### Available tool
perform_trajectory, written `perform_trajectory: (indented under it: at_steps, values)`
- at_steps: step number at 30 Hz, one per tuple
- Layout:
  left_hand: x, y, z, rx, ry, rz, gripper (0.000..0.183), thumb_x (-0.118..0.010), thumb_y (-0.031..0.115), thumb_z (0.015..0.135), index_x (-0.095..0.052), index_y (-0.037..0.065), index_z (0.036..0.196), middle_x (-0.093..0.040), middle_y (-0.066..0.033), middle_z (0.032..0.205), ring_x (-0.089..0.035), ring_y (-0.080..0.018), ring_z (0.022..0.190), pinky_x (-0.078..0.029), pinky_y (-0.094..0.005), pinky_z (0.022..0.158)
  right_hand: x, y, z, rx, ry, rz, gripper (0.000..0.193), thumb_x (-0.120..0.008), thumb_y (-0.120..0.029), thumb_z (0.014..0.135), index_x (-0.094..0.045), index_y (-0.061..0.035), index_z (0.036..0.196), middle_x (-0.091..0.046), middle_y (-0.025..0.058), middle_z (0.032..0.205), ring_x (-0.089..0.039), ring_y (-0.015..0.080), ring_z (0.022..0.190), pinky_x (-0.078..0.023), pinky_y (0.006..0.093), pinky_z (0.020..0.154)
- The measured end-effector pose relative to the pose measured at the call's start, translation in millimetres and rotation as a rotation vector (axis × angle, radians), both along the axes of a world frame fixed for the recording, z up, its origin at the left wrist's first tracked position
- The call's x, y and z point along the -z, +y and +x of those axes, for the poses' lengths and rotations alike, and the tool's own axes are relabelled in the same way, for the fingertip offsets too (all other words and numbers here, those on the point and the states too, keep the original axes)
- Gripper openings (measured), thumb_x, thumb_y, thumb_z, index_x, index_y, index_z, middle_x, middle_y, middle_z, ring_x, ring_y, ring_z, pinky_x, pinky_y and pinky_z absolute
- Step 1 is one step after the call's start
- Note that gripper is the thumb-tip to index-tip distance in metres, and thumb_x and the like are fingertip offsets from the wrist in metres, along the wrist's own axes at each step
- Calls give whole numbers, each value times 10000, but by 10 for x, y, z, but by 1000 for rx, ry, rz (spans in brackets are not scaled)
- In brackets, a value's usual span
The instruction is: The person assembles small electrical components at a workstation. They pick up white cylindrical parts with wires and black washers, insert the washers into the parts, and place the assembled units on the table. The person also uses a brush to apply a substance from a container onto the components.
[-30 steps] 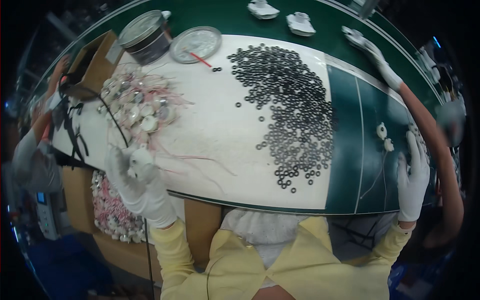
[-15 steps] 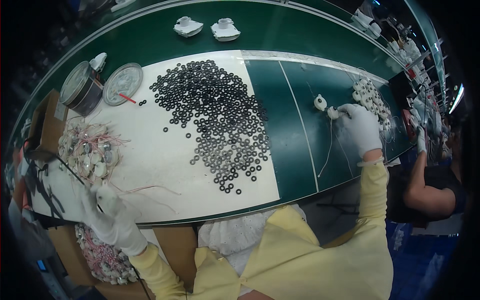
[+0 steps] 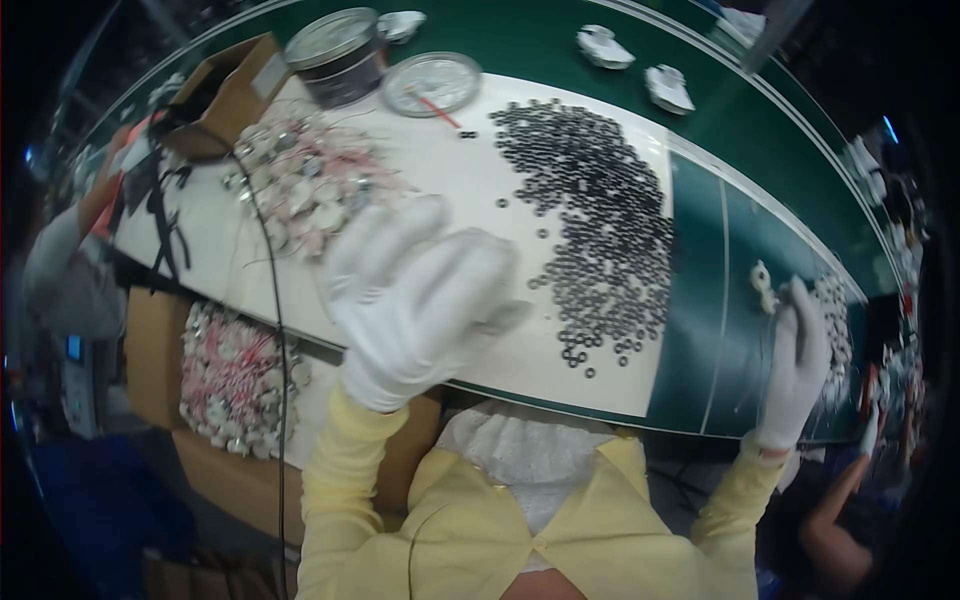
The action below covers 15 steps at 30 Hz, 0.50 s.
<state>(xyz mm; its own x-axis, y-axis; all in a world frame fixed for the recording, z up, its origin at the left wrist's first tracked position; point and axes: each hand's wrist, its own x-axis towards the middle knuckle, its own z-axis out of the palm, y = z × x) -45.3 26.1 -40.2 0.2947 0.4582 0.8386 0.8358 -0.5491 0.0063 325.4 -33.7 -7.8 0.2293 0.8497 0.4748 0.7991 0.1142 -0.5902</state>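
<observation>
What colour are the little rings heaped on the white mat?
Black, or very dark: the little rings lie in a loose heap on the white mat, seen best in the head view.

A heap of small rings (image 3: pixel 592 215) is spread across the middle of the table (image 3: pixel 700 330). To its left, wired discs (image 3: pixel 305 185) are piled; behind them, a tin (image 3: pixel 335 55) and a lid (image 3: pixel 432 83) are set (side by side). Below the table's left edge, a box of discs (image 3: pixel 232 380) is placed.

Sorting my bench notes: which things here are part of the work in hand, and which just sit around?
In hand: right hand by small white part; left hand raised; wired round parts.
Lying about: black rings, round tin, cardboard box.
</observation>
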Motion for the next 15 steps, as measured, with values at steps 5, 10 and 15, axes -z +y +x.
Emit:
perform_trajectory:
  at_steps: [5,10,15]
  values:
    - [-51,-148,274,149,-45,34,218,-781,377,825,-651,265,960,-664,73,995,-629,-203,1057,-440,-442,995,342,34,-1222,-682,468,-81,969,-431,-791,951,-481,6,1499,-613,231,1349,-632,306,1161,-529,380,904]
    - [-69,-309,496,242,-175,-13,171,-760,287,822,-673,305,969,-634,89,997,-611,-151,1070,-477,-377,939,501,136,-1671,-885,1374,-576,960,-453,-801,934,-549,54,1358,-656,138,1208,-634,199,1039,-528,322,879]
    - [-76,-383,249,316,-209,-177,219,-738,374,845,-661,225,986,-667,13,1086,-613,-264,1047,-453,-438,965,441,63,-1762,-853,920,-352,690,-621,-560,996,-573,43,1326,-687,71,998,-644,149,830,-539,313,743]
